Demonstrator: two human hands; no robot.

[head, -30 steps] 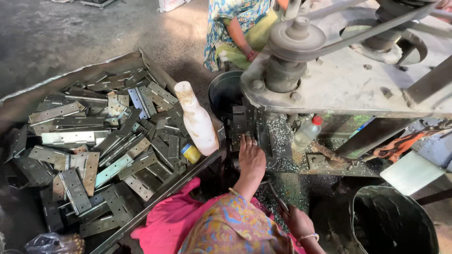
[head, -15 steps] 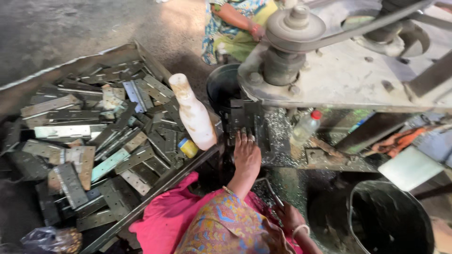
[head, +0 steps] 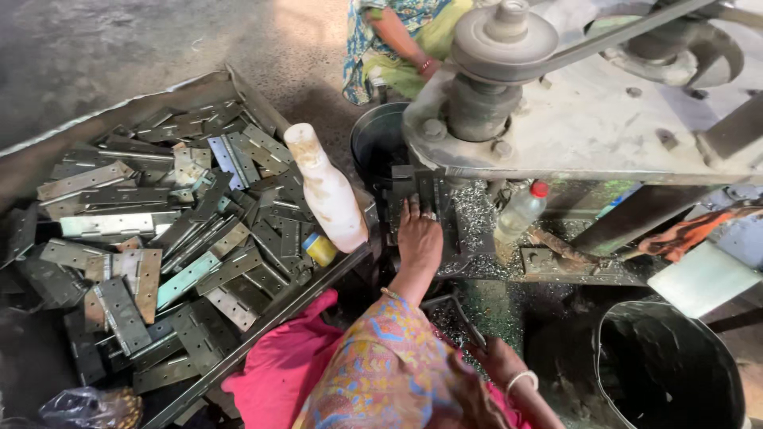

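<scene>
1. The left hand [head: 419, 242] lies flat, fingers spread, pressing a small metal piece [head: 420, 199] on the machine bed [head: 477, 230], below the pulley [head: 502, 36].
2. The right hand [head: 501, 365] sits nearer the body, its grip unclear.

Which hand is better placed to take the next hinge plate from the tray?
Left, probably. The left hand lies on the machine bed beside the tray of hinge plates; the right hand sits low, farther from it.
</scene>
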